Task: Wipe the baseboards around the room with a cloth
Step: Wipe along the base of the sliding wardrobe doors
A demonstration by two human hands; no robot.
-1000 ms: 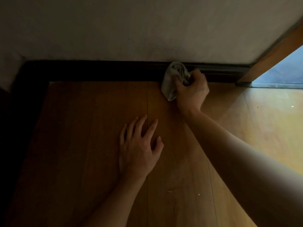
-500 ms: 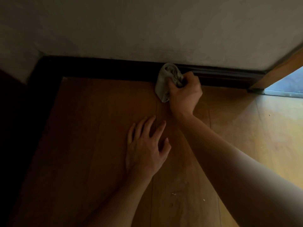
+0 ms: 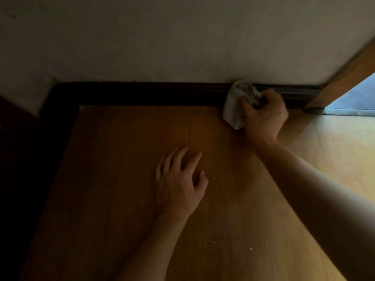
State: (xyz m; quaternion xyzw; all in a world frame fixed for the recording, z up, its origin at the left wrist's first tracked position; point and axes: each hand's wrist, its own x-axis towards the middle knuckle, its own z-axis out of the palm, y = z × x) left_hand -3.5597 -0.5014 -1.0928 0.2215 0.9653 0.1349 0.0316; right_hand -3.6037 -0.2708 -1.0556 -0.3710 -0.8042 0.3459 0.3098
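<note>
A dark baseboard (image 3: 142, 92) runs along the foot of the pale wall and turns down the left side. My right hand (image 3: 263, 116) grips a bunched pale cloth (image 3: 233, 106) and holds it against the baseboard near its right end. The cloth's loose end hangs down onto the floor. My left hand (image 3: 180, 183) lies flat on the wooden floor with its fingers spread, well short of the baseboard.
The wooden floor (image 3: 121, 179) is dim on the left and sunlit on the right. A wooden door frame (image 3: 345, 78) slants up at the far right beside a bright opening (image 3: 357, 98). A few small crumbs (image 3: 213, 241) lie on the floor near me.
My right hand has slid the cloth to the right along the baseboard, closer to the door frame. My left hand stays flat on the floor.
</note>
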